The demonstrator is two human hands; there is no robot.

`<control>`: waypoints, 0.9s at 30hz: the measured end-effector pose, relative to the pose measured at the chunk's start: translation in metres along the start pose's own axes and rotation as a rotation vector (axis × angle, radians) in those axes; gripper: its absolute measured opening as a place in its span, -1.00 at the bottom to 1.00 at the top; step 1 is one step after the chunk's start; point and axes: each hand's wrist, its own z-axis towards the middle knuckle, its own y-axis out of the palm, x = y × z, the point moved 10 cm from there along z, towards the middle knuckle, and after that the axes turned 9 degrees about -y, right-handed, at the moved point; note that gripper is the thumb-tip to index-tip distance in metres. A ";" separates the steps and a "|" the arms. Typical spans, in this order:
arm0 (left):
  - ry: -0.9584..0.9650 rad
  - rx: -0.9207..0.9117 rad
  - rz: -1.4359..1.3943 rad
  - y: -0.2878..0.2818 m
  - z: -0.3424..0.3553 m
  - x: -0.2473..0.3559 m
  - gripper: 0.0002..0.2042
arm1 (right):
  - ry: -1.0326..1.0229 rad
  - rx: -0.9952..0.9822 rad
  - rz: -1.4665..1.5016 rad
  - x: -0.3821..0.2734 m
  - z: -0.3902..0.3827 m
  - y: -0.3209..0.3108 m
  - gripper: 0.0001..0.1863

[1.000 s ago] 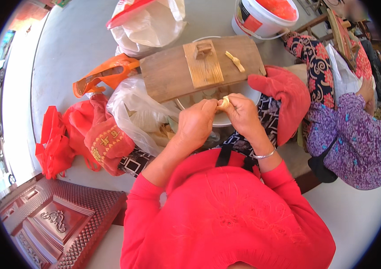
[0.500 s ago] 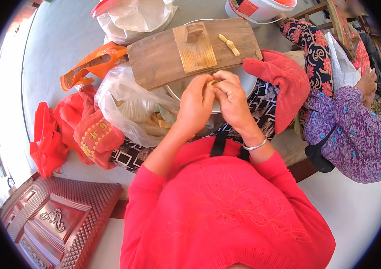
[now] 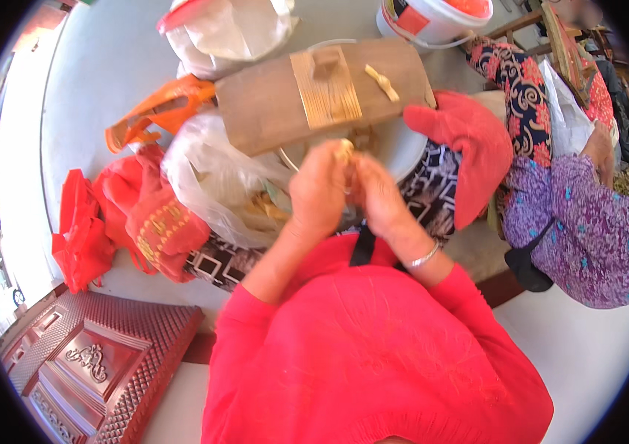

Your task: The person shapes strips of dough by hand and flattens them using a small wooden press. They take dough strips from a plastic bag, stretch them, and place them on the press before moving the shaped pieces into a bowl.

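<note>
In front of my chest, my left hand (image 3: 318, 191) and my right hand (image 3: 381, 196) are closed close together. A small yellowish piece (image 3: 345, 150) shows at the top of my left hand's fingers; its kind is unclear. My right fingers are blurred against the left ones, and what they grip is hidden. Just beyond lies a brown wooden board (image 3: 251, 111) across a white basin (image 3: 409, 144), where some brownish pieces show. A lighter wooden plate with a raised block (image 3: 323, 65) sits on the board. To its right rests a yellow knotted strip (image 3: 382, 83).
A clear plastic bag (image 3: 207, 177) with pale contents lies left of the basin, by an orange bag (image 3: 155, 111) and red bags (image 3: 81, 237). Red cloth (image 3: 469, 148) drapes at right. A white bucket (image 3: 433, 22) stands beyond. Another person in purple patterned clothing (image 3: 588, 229) sits at right.
My hands have moved slightly down toward me and the left one has turned, bringing the yellowish piece up into sight. The brownish pieces in the basin have come into view.
</note>
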 end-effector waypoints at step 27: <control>-0.598 -0.480 -0.805 0.020 -0.005 0.004 -0.67 | -0.768 -0.078 -0.829 -0.138 0.010 0.069 -0.77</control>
